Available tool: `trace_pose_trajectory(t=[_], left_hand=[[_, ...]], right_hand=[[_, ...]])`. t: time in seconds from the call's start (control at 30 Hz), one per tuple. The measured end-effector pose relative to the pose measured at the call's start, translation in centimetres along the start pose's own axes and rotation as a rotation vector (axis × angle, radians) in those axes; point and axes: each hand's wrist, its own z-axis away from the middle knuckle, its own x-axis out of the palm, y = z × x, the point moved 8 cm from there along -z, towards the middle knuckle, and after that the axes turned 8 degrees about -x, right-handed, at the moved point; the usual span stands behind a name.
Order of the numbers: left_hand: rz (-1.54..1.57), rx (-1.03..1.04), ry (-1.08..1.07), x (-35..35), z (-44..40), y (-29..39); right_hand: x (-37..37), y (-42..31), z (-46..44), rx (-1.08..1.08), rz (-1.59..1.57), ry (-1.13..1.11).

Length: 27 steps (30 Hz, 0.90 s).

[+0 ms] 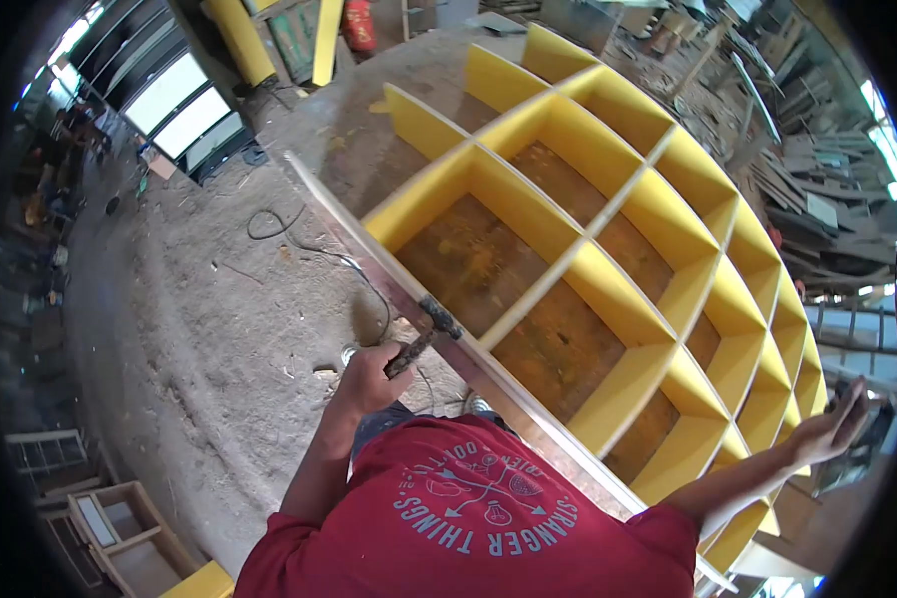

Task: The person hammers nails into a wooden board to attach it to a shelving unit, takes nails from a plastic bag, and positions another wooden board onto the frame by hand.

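Note:
My left hand [372, 381] is closed around the worn handle of a hammer [410, 353]. The hammer's dark head lies across the near edge board [384, 277] of a large wooden grid frame. Yellow-painted slats [528, 202] cross to make the frame's many square compartments. Out at the far right, my right hand [831, 423] is held open, fingers stretched, beyond the frame's right side. It holds nothing that I can see.
A dark cable [314, 246] trails over the dusty floor left of the frame. Scrap wood [812, 194] is heaped at the right. A white-panelled cabinet [182, 108] and a red cylinder [360, 26] stand at the back. A wooden frame unit [130, 533] sits at lower left.

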Motion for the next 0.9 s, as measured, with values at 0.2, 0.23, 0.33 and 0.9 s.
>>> trace_pose_trajectory(t=[0.2,0.23,0.33,0.9], left_hand=[[0.039,-0.086,0.094,-11.2,-0.7,-9.6],[0.127,-0.078,0.111,-13.5,-0.9,-11.2],[0.037,-0.151,0.120,-20.2,-0.7,-17.4],[0.019,-0.250,0.196,-45.2,-15.4,-34.8]], right_hand=[[24.4,-20.8,6.4,-0.005,-0.584,-0.467],[27.9,-24.1,7.0,-0.024,-0.502,-0.481],[40.5,-28.4,9.8,0.168,-0.623,-0.543],[76.6,-61.4,48.0,-0.019,-0.709,-1.424]])
